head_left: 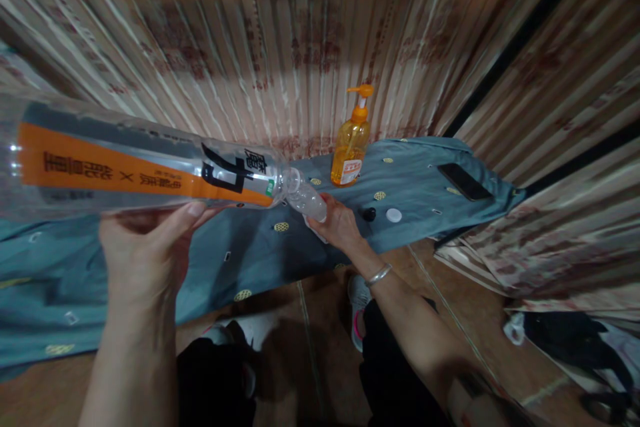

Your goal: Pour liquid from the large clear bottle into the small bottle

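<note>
My left hand [155,233] is closed around a large clear plastic bottle [125,167] with an orange and grey label. That bottle lies almost level in the air, its neck pointing right. At its mouth is a small clear bottle [307,200], tilted, which my right hand [336,221] grips near the lower end. The two openings meet or overlap; I cannot tell how far one enters the other. Right of my right hand, a small black cap [369,214] and a round white cap [393,215] rest on the blue-green cloth [250,233].
Behind my hands stands an orange pump bottle [350,150], partly filled with amber liquid. A dark phone [464,181] lies farther right on the cloth. Pleated patterned curtains [225,33] hang behind and at the right. Dark items [575,347] lie at lower right, above the tiled floor [320,340].
</note>
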The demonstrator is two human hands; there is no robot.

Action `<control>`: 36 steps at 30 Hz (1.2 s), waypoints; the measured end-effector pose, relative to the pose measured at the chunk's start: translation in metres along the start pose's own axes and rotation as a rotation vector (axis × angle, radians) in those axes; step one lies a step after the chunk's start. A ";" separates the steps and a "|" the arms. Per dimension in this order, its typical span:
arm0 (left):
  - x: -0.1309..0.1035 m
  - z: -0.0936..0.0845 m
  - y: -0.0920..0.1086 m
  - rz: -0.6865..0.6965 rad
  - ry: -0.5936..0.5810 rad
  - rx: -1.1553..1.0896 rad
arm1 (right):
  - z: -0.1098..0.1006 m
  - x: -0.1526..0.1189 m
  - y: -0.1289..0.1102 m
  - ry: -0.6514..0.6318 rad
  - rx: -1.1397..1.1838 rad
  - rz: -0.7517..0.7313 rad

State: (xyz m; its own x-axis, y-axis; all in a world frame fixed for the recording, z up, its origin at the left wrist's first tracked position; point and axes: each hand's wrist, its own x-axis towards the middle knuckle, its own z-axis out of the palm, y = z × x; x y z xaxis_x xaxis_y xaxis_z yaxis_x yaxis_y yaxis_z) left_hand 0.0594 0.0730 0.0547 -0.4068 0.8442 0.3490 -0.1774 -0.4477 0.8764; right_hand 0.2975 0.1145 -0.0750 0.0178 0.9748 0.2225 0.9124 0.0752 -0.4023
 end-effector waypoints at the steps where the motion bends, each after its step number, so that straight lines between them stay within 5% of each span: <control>1: 0.000 0.000 0.000 0.002 -0.001 -0.005 | -0.001 0.000 0.000 -0.006 0.001 0.003; 36: 0.000 0.002 0.001 0.030 0.006 -0.003 | 0.001 -0.001 -0.001 -0.015 0.024 0.011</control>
State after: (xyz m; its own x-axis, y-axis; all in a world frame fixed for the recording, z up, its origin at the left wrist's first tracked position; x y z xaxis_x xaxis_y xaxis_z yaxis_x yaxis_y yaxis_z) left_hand 0.0607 0.0733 0.0562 -0.4172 0.8288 0.3730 -0.1679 -0.4736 0.8646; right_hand 0.2958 0.1135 -0.0752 0.0217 0.9785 0.2049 0.9021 0.0691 -0.4259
